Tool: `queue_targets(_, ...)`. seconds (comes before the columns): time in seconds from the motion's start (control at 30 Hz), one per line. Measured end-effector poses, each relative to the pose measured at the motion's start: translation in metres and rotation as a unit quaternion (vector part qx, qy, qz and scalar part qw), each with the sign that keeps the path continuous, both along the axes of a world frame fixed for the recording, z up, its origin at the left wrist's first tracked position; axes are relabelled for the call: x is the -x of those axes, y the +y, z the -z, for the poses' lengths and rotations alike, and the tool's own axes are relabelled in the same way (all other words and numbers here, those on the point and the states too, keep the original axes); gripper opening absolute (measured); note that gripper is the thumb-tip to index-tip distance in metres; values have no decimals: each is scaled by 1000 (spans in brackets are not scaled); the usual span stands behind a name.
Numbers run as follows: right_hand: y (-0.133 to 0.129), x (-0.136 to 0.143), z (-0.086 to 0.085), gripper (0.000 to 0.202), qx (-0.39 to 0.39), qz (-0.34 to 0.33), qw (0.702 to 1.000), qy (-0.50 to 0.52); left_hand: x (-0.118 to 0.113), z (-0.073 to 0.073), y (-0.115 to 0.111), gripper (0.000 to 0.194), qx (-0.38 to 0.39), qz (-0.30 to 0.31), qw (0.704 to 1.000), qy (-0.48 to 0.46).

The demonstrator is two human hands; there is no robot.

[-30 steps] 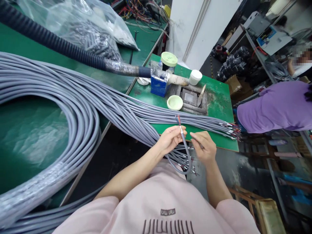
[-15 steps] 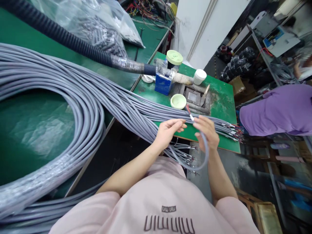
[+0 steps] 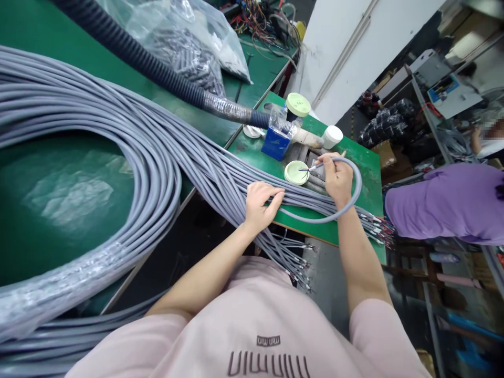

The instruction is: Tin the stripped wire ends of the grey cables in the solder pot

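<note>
Between the fingers of my right hand (image 3: 337, 178) is the end of a grey cable (image 3: 357, 184), which bends in a loop round the wrist. Its thin bared wires are over or in a pale green shallow cup (image 3: 296, 172); whether they touch the inside I cannot tell. My left hand (image 3: 262, 206) rests on the bundle of grey cables (image 3: 220, 176), thumb apart from the fingers. Behind my right hand, a dark square metal fixture (image 3: 305, 155) is partly hidden.
A blue box (image 3: 276, 143) joins a black corrugated hose (image 3: 157, 68). Around it stand a white jar (image 3: 333, 136) and a green-lidded jar (image 3: 298, 105). Large cable coils (image 3: 149, 173) fill the left. A person in purple (image 3: 444, 202) is at the right.
My right hand has moved up and forward, bringing the cable end to the green cup. My left hand has drawn back slightly left, onto the bundle. The view has shifted a little.
</note>
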State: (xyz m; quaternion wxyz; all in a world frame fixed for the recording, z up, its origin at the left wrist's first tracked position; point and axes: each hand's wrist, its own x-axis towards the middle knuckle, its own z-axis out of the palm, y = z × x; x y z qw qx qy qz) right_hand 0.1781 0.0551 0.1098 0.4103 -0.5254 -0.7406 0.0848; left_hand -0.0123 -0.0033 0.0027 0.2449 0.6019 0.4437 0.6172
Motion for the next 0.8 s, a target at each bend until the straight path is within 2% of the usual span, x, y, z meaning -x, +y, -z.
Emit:
queue_targets(0.23,24,11,4,34,59,-42,997,-23,0,-2,0,11,17,14,1000,1)
queue_targets(0.5,34,20,12,35,50,-49,993,-97,0,-3,0,9,-31,-1,999,13)
queue_targets(0.8,44,20,23,39,54,-66,989,-117,1,-5,0,10,-56,-12,998,29)
